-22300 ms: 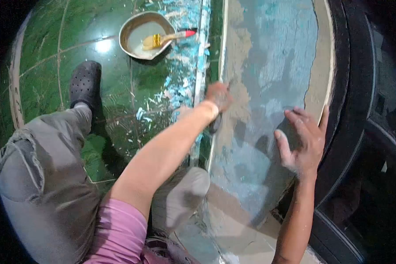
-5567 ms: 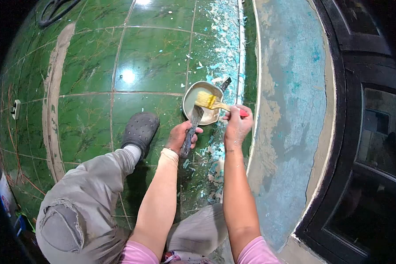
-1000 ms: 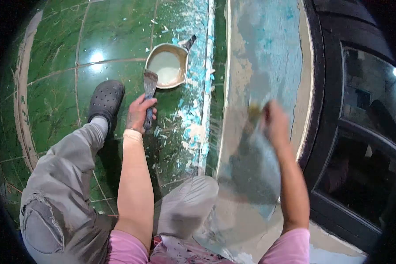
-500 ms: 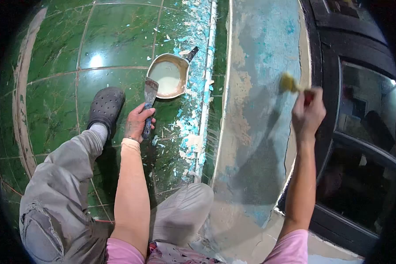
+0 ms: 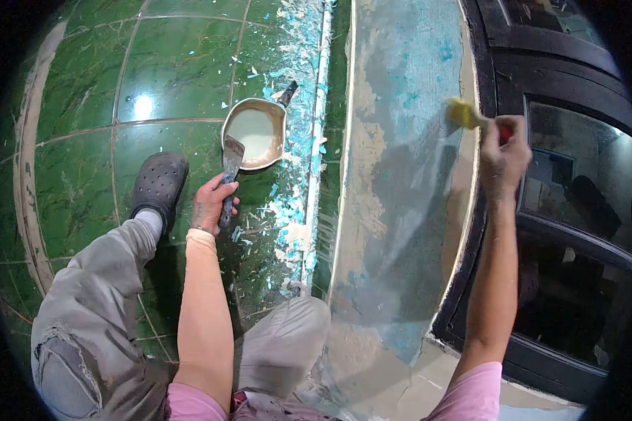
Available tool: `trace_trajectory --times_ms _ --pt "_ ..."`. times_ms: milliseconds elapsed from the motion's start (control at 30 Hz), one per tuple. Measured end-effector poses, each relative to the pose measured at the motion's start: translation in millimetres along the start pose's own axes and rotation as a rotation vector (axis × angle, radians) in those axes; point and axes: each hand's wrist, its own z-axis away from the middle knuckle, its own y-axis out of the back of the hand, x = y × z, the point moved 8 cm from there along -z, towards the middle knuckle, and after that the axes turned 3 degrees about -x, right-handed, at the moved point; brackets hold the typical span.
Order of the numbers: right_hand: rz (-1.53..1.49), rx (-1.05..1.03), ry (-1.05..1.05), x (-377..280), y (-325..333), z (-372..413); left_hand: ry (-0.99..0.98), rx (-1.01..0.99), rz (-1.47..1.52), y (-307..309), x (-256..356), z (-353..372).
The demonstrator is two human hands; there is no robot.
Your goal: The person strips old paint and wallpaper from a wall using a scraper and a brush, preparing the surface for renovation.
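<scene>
My left hand (image 5: 211, 205) is closed around a putty knife (image 5: 230, 184), its blade pointing up at the rim of a saucepan. The saucepan (image 5: 277, 146) rests on the green tiles with pale, milky liquid inside and a dark handle. At the right, my right hand (image 5: 504, 158) grips a paintbrush (image 5: 463, 113) with yellow bristles and a bit of red at the handle. The bristles are at the patchy blue-grey wall strip (image 5: 414, 161), near its right edge. Whether they press on the surface is hard to tell.
Blue and white paint flakes (image 5: 291, 203) litter the floor beside a white-edged ledge (image 5: 316, 140). A black-framed glass door or window (image 5: 502, 77) borders the wall strip on the right. My foot in a grey clog (image 5: 159, 184) stands left of the saucepan.
My right hand has moved the brush up the wall strip and nearer its right edge. The whole view has shifted slightly. My left hand still keeps the putty knife by the saucepan.
</scene>
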Motion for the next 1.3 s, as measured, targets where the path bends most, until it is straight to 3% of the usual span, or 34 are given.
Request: trace_trajectory --times_ms 67,133,167,200,267,367,433,467,533,633,767,800,867,967,1033,1100,1200,1300 --pt "-0.047 -0.156 -0.151 16 -32 46 0.008 0.004 -0.019 -1 -2 -1" --pt "0.027 -0.486 -0.106 6 -89 155 0.001 0.004 -0.023 1 1 -2" --pt "-0.284 -0.806 -0.545 15 -124 228 -0.008 0.002 -0.022 2 4 -4" --pt "-0.073 -1.022 -0.127 -14 -144 275 -0.018 -0.003 -0.020 2 7 -6" --pt "-0.050 -1.225 -0.232 -18 -146 316 -0.032 -0.001 -0.037 6 14 -12" --pt "-0.124 -1.020 -0.235 -8 -137 244 -0.008 0.004 -0.044 11 16 -6" --pt "-0.160 -0.759 -0.278 4 -141 173 -0.002 0.000 -0.029 14 11 -6" --pt "-0.175 -0.550 -0.170 9 -145 138 -0.006 0.005 -0.019 16 10 -5" --pt "-0.173 -0.335 -0.161 5 -155 81 0.002 -0.018 -0.021 12 10 1" --pt "-0.175 -0.288 -0.165 5 -189 64 0.004 -0.042 -0.050 8 9 2" --pt "-0.232 -0.733 -0.275 1 -250 195 -0.008 -0.034 -0.067 15 15 5" --pt "-0.135 -0.778 -0.066 -24 -244 225 -0.001 -0.041 -0.054 18 17 4" --pt "-0.032 -1.016 -0.053 -53 -236 263 0.016 -0.064 -0.032 20 20 3" --pt "-0.095 -0.995 -0.144 -29 -252 221 0.006 -0.060 -0.065 18 30 6" --pt "-0.242 -0.569 -0.119 -21 -237 136 -0.002 -0.053 -0.089 17 29 8" --pt "-0.217 -0.465 -0.241 -22 -228 71 -0.013 -0.052 -0.089 16 29 7" --pt "-0.116 -0.515 -0.077 -15 -256 65 0.003 -0.080 -0.082 8 22 7" --pt "-0.087 -0.548 0.270 -25 -283 138 0.008 -0.080 -0.095 10 20 5"
